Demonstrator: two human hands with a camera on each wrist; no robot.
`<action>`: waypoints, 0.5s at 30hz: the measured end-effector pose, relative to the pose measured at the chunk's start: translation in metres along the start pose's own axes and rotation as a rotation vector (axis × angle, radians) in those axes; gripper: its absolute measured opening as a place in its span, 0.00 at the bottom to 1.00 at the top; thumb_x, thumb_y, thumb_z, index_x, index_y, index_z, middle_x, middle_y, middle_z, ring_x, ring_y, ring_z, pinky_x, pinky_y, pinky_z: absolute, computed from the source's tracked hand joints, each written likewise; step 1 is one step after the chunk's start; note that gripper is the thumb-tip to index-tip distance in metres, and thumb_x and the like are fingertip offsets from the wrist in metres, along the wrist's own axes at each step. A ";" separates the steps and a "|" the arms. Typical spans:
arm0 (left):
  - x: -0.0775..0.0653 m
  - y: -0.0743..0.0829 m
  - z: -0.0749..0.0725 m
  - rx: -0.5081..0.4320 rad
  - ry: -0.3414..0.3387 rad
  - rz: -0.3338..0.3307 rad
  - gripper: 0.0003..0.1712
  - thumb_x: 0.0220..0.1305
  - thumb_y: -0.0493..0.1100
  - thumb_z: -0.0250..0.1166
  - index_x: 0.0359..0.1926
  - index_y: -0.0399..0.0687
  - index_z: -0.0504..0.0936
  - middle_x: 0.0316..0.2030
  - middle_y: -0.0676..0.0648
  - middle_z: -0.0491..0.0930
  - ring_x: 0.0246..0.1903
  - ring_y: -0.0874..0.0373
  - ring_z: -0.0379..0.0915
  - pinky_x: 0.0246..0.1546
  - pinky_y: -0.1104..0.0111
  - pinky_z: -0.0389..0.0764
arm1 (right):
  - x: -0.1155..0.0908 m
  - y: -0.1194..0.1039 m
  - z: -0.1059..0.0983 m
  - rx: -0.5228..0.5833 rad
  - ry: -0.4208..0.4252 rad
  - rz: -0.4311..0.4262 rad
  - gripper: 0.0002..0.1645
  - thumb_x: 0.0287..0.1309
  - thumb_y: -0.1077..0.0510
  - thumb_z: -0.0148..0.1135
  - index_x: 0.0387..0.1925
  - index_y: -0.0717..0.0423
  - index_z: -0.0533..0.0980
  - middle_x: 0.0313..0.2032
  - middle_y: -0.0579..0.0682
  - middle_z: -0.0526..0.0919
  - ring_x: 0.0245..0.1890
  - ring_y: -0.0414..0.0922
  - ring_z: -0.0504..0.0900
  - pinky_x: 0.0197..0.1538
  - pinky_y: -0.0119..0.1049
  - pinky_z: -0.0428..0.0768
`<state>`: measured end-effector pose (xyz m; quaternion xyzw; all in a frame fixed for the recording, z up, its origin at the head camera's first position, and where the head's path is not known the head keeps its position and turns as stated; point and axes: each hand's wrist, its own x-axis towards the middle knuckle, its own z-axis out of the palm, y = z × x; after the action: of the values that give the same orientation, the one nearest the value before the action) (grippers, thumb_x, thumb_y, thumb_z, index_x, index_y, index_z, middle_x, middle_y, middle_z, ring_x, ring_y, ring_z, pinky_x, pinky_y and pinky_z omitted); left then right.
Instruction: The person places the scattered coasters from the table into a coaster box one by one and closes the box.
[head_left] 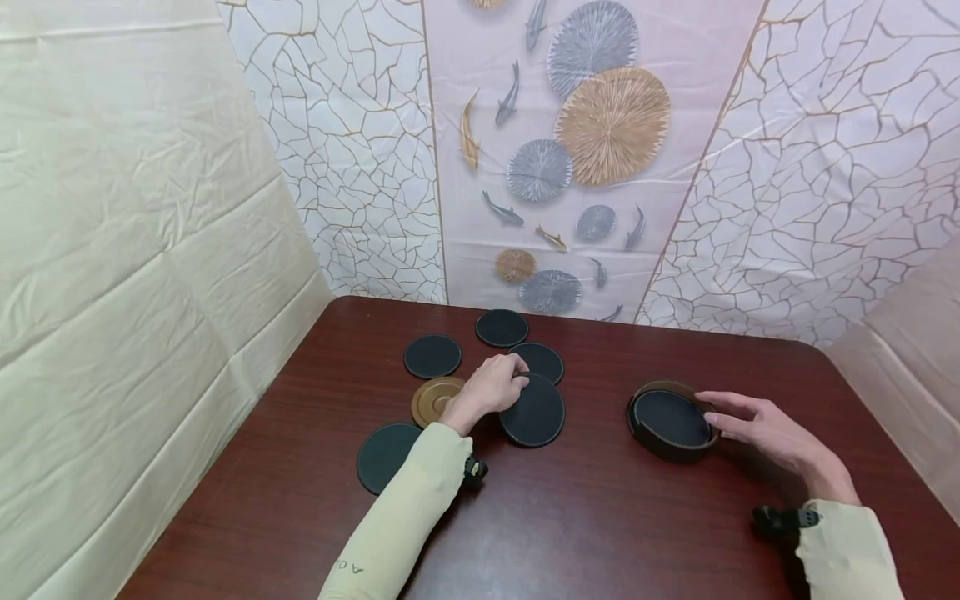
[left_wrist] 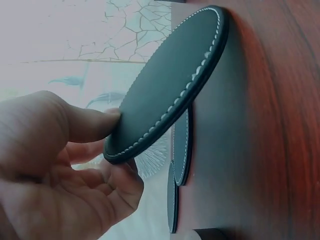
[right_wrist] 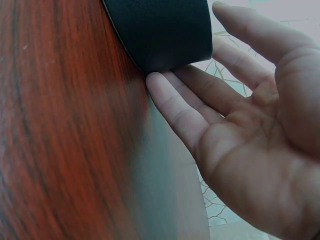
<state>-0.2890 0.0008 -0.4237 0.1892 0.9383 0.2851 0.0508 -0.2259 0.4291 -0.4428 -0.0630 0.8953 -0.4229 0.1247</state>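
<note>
My left hand (head_left: pixel 491 385) pinches a round black coaster (head_left: pixel 534 412) by its edge. White stitching runs around the rim of that coaster (left_wrist: pixel 172 80), which tilts above the table in the left wrist view. On the right side stands a round dark coaster holder (head_left: pixel 660 446) with a black coaster (head_left: pixel 672 417) inside it. Against the holder's right side, my right hand (head_left: pixel 776 433) has its fingers extended; in the right wrist view the fingertips (right_wrist: pixel 159 82) touch the holder's outer wall (right_wrist: pixel 165 35) near its base.
Loose black coasters lie at the back (head_left: pixel 502 327), at the back left (head_left: pixel 432 357), behind the held one (head_left: pixel 546 360), and beside the left forearm (head_left: pixel 384 457). A brown ridged disc (head_left: pixel 429 404) lies partly behind the left hand. Patterned cloth (head_left: pixel 375 150) hangs behind the reddish-brown table (head_left: pixel 525 525).
</note>
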 end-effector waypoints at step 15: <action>0.002 0.022 -0.006 -0.126 0.063 -0.039 0.10 0.71 0.48 0.59 0.48 0.53 0.80 0.33 0.54 0.78 0.32 0.61 0.73 0.36 0.69 0.74 | -0.001 0.000 -0.001 0.001 0.002 0.008 0.36 0.65 0.45 0.62 0.69 0.54 0.66 0.66 0.66 0.68 0.45 0.31 0.80 0.44 0.29 0.82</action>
<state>-0.2844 0.0153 -0.4064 0.1582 0.9232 0.3482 0.0385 -0.2254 0.4301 -0.4425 -0.0588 0.8956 -0.4228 0.1254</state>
